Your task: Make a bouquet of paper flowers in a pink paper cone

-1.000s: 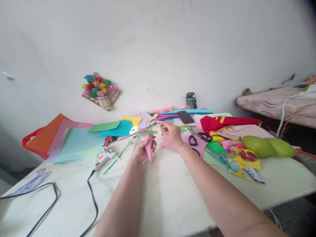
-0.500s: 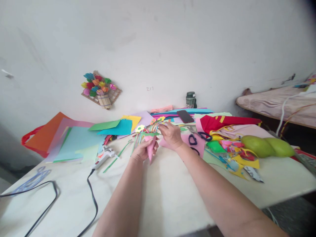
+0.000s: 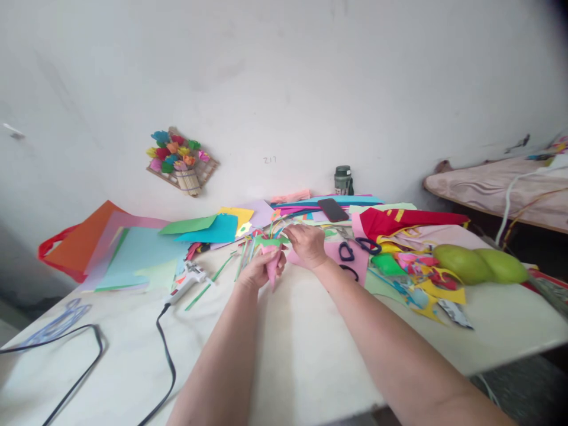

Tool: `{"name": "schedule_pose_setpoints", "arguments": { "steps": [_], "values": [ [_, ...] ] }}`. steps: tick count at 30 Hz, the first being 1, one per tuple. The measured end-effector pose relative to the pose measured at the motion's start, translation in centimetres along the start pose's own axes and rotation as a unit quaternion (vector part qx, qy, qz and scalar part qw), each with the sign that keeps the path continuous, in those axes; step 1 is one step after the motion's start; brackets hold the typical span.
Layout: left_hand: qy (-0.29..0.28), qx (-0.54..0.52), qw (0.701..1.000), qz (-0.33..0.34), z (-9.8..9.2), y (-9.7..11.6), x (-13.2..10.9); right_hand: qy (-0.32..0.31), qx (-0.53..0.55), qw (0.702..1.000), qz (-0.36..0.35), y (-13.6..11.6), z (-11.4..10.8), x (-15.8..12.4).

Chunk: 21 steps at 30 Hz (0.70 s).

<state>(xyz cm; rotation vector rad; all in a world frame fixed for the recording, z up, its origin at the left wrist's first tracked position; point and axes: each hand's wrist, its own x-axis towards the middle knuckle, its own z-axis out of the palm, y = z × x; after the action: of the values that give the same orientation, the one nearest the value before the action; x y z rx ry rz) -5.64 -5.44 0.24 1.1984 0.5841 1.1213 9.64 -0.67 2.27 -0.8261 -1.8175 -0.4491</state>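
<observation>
The left hand [image 3: 257, 269] is closed around a pink paper cone [image 3: 273, 272], which it holds up over the middle of the table [image 3: 310, 349] with the narrow tip pointing down and toward the near side. A green trim [image 3: 270, 242] lies around the cone's wide mouth, and thin coloured stems [image 3: 271, 231] rise from it, leaning toward the far side. The right hand [image 3: 308, 244] is just right of the mouth, its fingers bent and their tips drawn together at the stems; whether they grip one of them is too small to tell. A pale flower with a yellow centre [image 3: 244, 228] shows just left of the stems. To the left of the left hand lie a green strip [image 3: 208, 290] and a white glue gun [image 3: 189, 284] whose dark cord runs to the near edge. Farther left, large coloured sheets [image 3: 146, 254] overlap in a spread. To the right of the right hand, dark-handled scissors [image 3: 347, 251] lie on a pink sheet [image 3: 361, 263], and beyond them, on the far side, are a dark phone [image 3: 332, 210] and a green bottle [image 3: 342, 180] near the wall. Farther right are paper scraps [image 3: 421, 284], a red cloth [image 3: 412, 219] and two rounded green objects [image 3: 461, 263] side by side. A flower ornament [image 3: 181, 163] hangs on the wall at the far left.
</observation>
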Motion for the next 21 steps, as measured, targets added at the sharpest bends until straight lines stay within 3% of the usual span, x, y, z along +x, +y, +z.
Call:
{"name": "schedule_pose_setpoints", "arguments": {
  "steps": [11,21],
  "values": [
    [-0.015,0.014,1.0,0.017,-0.27,-0.28,0.11,-0.011,0.013,1.0,-0.012,-0.01,-0.43,0.14],
    [0.055,0.054,0.996,0.046,0.21,0.26,-0.04,-0.042,0.066,0.997,-0.006,0.0,-0.58,0.13]
  ]
}}
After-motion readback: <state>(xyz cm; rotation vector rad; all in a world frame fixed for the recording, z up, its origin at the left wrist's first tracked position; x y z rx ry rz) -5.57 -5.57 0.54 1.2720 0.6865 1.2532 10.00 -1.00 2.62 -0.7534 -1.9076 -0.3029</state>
